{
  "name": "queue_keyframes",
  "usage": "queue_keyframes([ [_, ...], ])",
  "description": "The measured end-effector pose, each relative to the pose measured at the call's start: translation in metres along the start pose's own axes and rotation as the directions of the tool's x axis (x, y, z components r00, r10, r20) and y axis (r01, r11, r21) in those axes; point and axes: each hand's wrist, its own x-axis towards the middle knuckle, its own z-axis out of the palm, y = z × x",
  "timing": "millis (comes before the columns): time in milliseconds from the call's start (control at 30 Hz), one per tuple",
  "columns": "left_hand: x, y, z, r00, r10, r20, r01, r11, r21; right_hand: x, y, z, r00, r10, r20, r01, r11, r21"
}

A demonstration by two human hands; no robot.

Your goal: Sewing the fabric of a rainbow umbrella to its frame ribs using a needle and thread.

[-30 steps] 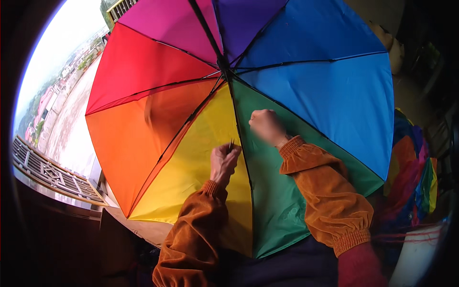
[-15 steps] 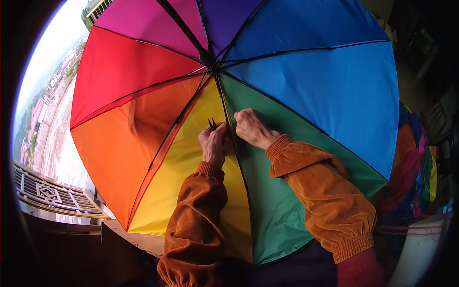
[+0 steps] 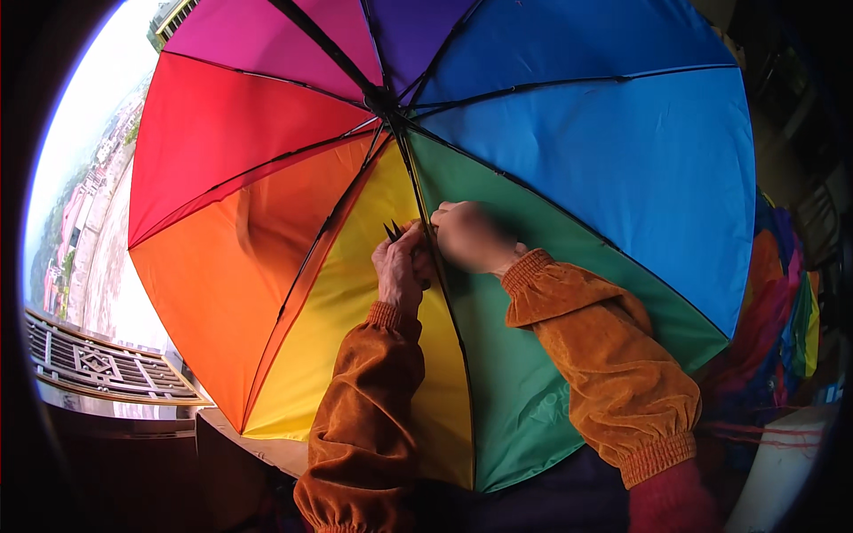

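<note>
A: What has just changed around the hub (image 3: 382, 100) of the open umbrella (image 3: 569, 151)?

B: Two hands draw together below the hub. A second ago the right hand (image 3: 474, 236) hung farther out over the green panel (image 3: 498, 360); now its fingertips are just beside the rib (image 3: 460, 341) that runs down from the hub between green and yellow. The left hand (image 3: 398, 263) has come up nearer the hub as well. Both appear to be attending to one short stretch of that rib, a sign of close, two-handed work.

A: And their grip?

B: The left hand is clasped around a small dark pointed tool (image 3: 392, 231), its two tips aimed up toward the hub and slightly parted. The right hand's fingers are curled in; blur hides them, so whether they pinch anything cannot be told.

A: Where does the umbrella lie relative to the hands?

B: Its inside faces the wearer, spread behind both hands. Left of the rib, below the hub, the left hand is over the yellow panel (image 3: 348, 277); the right is over the green. The shaft (image 3: 324, 37) rises from the hub, above both hands. Far right of the hub sits a bundle of multicolored cloth (image 3: 782, 311).
</note>
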Motion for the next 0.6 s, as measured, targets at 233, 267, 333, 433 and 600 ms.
queue_keyframes([
  [233, 0.002, 0.003, 0.001, 0.999, 0.008, 0.031, -0.007, 1.000, -0.010, 0.006, -0.009, 0.017, 0.933, 0.065, -0.355, -0.063, 0.998, 0.018],
  [267, 0.002, 0.003, 0.002, 1.000, 0.029, 0.009, -0.030, 0.999, 0.040, 0.006, -0.010, 0.017, 0.914, 0.125, -0.385, -0.108, 0.992, 0.066],
  [333, 0.002, 0.004, 0.004, 0.997, 0.077, -0.030, -0.072, 0.987, 0.142, 0.006, -0.011, 0.017, 0.891, 0.184, -0.414, -0.151, 0.982, 0.113],
  [433, 0.002, 0.003, 0.003, 0.995, 0.096, -0.018, -0.090, 0.978, 0.188, 0.005, -0.012, 0.015, 0.856, 0.295, -0.424, -0.170, 0.936, 0.309],
  [600, 0.005, 0.008, -0.004, 0.996, 0.058, 0.073, -0.070, 0.983, 0.172, 0.005, -0.016, 0.007, 0.864, 0.318, -0.390, -0.180, 0.919, 0.351],
])
